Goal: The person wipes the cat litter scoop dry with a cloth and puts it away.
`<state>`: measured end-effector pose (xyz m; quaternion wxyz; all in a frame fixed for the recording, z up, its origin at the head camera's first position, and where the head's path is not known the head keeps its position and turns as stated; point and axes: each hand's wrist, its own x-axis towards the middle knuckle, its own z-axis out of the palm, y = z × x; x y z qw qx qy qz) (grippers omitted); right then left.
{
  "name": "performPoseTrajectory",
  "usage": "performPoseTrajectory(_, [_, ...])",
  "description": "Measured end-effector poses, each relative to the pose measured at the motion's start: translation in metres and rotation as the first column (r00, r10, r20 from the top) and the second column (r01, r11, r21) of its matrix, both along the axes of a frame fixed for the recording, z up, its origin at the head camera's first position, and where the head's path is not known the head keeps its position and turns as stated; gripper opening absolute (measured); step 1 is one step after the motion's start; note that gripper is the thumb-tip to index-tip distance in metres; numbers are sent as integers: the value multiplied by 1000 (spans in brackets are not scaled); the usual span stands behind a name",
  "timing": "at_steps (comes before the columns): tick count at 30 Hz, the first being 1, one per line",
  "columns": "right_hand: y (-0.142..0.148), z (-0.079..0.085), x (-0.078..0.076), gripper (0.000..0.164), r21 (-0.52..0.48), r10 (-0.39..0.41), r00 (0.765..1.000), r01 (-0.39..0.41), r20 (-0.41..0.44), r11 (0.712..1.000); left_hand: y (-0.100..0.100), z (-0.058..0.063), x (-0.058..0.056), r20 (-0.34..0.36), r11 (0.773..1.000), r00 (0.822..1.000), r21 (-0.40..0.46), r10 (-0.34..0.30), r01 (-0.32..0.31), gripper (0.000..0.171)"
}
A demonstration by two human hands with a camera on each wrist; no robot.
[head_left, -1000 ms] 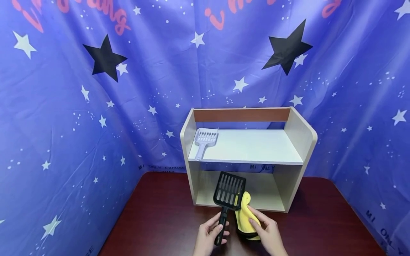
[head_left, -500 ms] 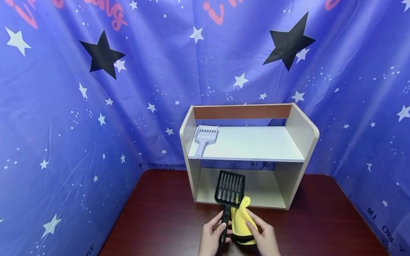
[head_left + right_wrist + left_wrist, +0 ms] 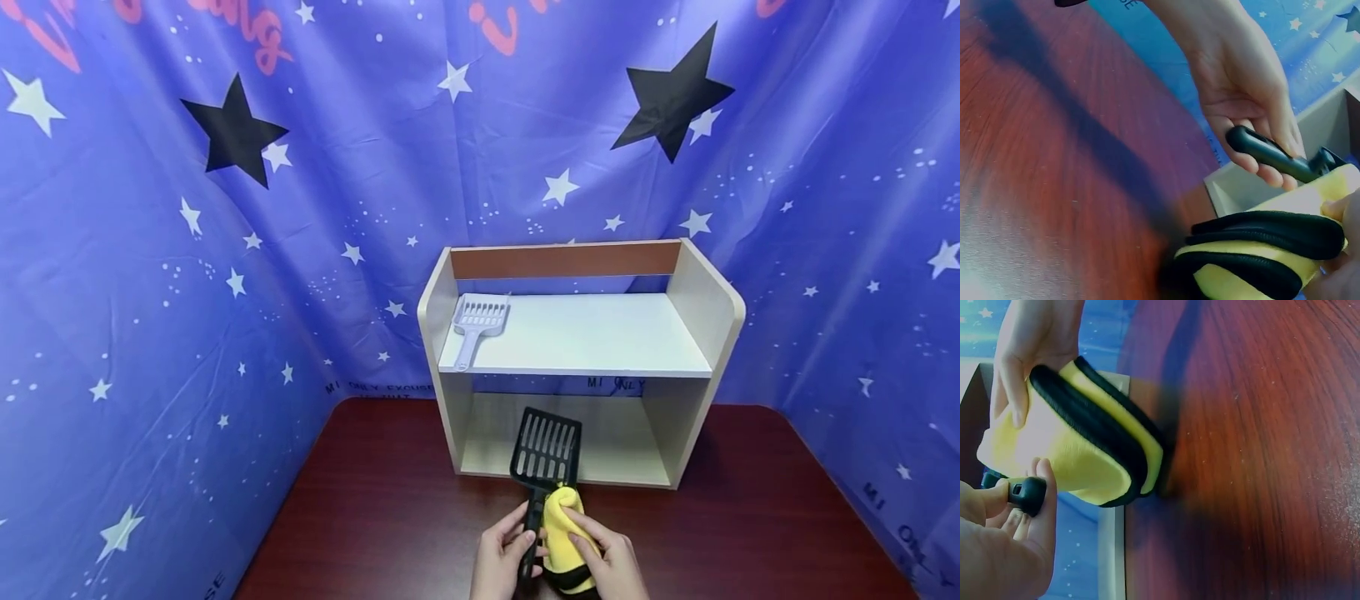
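My left hand (image 3: 504,553) grips the handle of a black slotted litter scoop (image 3: 546,450), its head pointing away from me toward the shelf. In the right wrist view the scoop's handle (image 3: 1266,153) lies across the left fingers with the thumb on top. My right hand (image 3: 609,560) pinches a folded yellow cloth with black edging (image 3: 558,537). The cloth is up against the scoop where handle and head meet, covering part of that area. In the left wrist view the cloth (image 3: 1079,444) hangs in folds above the table, under the right fingers.
A two-tier wooden shelf unit (image 3: 711,333) stands at the back of the dark red table (image 3: 375,500). On its upper board, at the left, lies a pale grey-lilac slotted scoop (image 3: 477,321). A blue star-printed curtain (image 3: 360,167) surrounds the table.
The cloth has moved left, from beside the scoop onto its neck, with the right hand. The left hand and scoop have shifted slightly right and down. The head view has tilted a little.
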<state>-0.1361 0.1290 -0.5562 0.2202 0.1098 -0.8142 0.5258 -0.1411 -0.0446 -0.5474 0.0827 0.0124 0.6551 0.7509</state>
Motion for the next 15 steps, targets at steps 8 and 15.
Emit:
performPoseTrajectory(8, [27,11,-7,30,-5,19,1000,-19,-7,1000,-19,4,-3,-32,1000,999,-10,24,-24,43])
performPoseTrajectory(15, [50,33,-29,30,36,-123,990,125,-69,991,-19,0,2,-20,1000,1000,9,-23,23,44])
